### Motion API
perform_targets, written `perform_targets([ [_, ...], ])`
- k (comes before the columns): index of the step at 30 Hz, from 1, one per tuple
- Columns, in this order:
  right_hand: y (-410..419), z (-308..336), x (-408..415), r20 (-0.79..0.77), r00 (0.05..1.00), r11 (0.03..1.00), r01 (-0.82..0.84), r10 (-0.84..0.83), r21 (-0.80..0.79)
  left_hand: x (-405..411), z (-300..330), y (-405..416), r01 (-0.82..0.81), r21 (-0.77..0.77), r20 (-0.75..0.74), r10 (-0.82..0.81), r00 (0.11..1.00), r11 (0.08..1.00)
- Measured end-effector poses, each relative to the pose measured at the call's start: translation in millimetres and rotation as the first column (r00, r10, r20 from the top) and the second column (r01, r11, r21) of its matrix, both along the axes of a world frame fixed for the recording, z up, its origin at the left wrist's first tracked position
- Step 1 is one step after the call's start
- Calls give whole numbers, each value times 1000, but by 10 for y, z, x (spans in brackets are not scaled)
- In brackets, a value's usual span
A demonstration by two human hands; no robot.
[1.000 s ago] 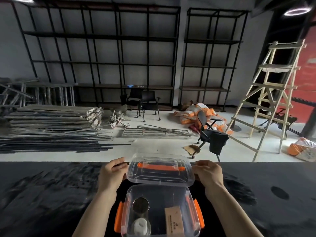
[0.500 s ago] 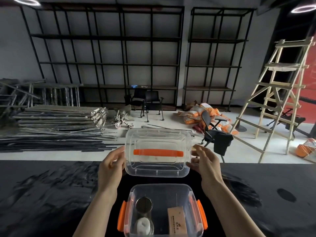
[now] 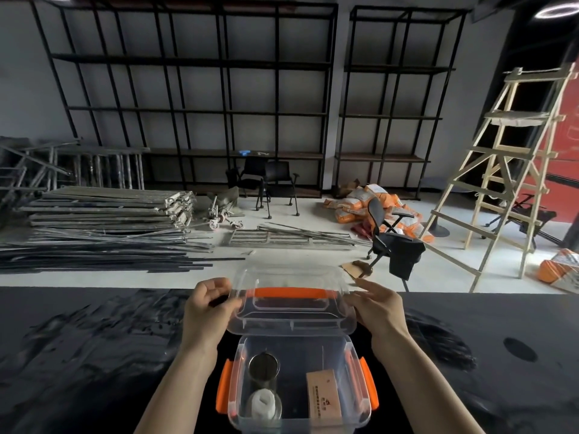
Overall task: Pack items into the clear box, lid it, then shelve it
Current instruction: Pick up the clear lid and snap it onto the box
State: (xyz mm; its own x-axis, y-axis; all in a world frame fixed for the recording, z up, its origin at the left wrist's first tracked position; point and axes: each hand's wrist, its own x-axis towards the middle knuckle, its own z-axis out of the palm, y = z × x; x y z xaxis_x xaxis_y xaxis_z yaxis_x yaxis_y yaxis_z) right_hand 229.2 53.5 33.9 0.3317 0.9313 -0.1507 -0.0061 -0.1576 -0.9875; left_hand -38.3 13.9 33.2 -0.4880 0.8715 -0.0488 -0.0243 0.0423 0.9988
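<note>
- Head view: lidding step in hand, judging by the packed box and the lid held over it; shelving not yet begun.
- Black table [image 3: 94,355] under everything, clear box [image 3: 352,358] sitting on it at the near edge, between the two forearms.
- Clear box open-topped, see-through walls, orange latches [image 3: 224,385] on left and right sides hanging swung outward; inside, a dark round cup [image 3: 263,368] at the left, a white roll-like item [image 3: 263,405] just nearer than the cup, a tan carton [image 3: 323,394] at the right.
- Lid [image 3: 291,321] held above and just beyond the box's far rim, tilted with its near edge low, clear plastic with an orange handle strip [image 3: 289,292] across the top.
- Left hand [image 3: 208,311] at the lid's left end, fingers curled shut around that edge.
- Right hand [image 3: 380,311] at the lid's right end, fingers mostly extended and pressed along the edge; how firm the hold is cannot be told.
- Next move likely calls for drawing the lid back over the box, levelling it, matching all four corners to the rim, pressing down, then swinging both latches up.
- Black shelving [image 3: 194,89] well beyond the box, across the floor, for the last step.
</note>
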Motion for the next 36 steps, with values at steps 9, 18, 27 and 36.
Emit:
perform_targets([
  [9, -307, -222, -62, 481, 877, 999, -30, 14, 26, 85, -315, -261, 8, -151, -481, -81, 873, 988],
  [18, -616, -409, -77, 574, 819, 998, 27, 11, -59, 114, -538, -480, -64, -160, -607, -47, 793, 985],
  [27, -752, -628, -8, 600, 800, 990, 63, 23, -123, 135, -690, -598, -79, -177, -619, -49, 784, 981],
  [36, -605, -610, 17, 404, 912, 952, 56, 75, -301, 201, -777, -405, -122, -230, -615, -47, 787, 965],
])
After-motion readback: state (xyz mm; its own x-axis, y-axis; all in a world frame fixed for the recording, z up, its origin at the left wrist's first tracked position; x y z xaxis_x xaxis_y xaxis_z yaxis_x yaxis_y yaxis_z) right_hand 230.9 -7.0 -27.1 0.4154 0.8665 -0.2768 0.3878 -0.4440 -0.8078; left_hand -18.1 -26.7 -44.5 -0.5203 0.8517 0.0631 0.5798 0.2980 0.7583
